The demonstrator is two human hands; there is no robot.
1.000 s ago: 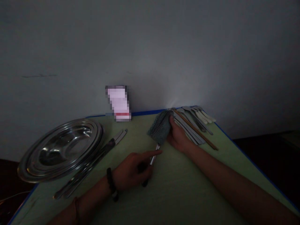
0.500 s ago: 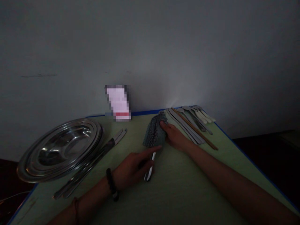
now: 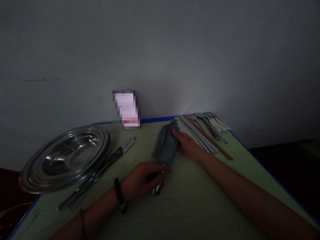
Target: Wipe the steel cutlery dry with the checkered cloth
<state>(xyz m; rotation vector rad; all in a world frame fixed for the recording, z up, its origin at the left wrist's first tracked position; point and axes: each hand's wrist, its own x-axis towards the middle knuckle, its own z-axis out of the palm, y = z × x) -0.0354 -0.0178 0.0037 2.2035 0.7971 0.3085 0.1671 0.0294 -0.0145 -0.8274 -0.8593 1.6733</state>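
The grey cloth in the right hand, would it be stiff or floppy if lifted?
Probably floppy: the grey cloth bunches and folds over the utensil in the right hand. Likely light, and its woven texture should grip rather than slip.

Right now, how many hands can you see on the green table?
2. The left hand grips a utensil near the middle of the table; the right hand holds a grey cloth just beyond it. No others show.

We are gripping a piece of cutlery (image 3: 158, 186) on the green table (image 3: 200, 206) with our left hand (image 3: 140, 181), while our right hand (image 3: 188, 146) is pressing a grey cloth (image 3: 164, 144) over its upper end.
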